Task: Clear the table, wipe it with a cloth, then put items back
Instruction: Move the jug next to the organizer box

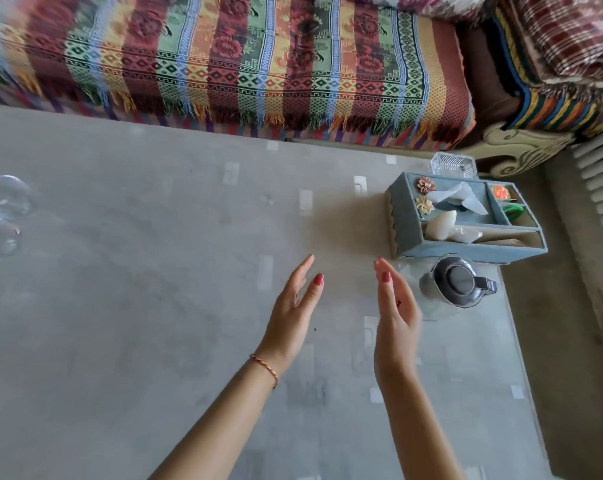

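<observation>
A grey table (154,306) with pale rectangles fills the view. Near its right edge stands a blue tissue-box organiser (407,216) with fabric flowers, a white tissue and small items in its side compartments. Just in front of it sits a glass jug with a dark lid (457,282). A clear plastic box (452,164) stands behind the organiser. My left hand (296,306) and my right hand (395,303) hover over the table with fingers straight, palms facing each other, empty. The right hand is left of the jug, apart from it. No cloth is in view.
Clear glasses (2,216), blurred, stand at the table's left edge. A sofa with a striped patterned throw (224,64) runs along the far side. A carved sofa arm (521,147) and a white radiator (601,188) are at the right. Floor shows beyond the table's right edge.
</observation>
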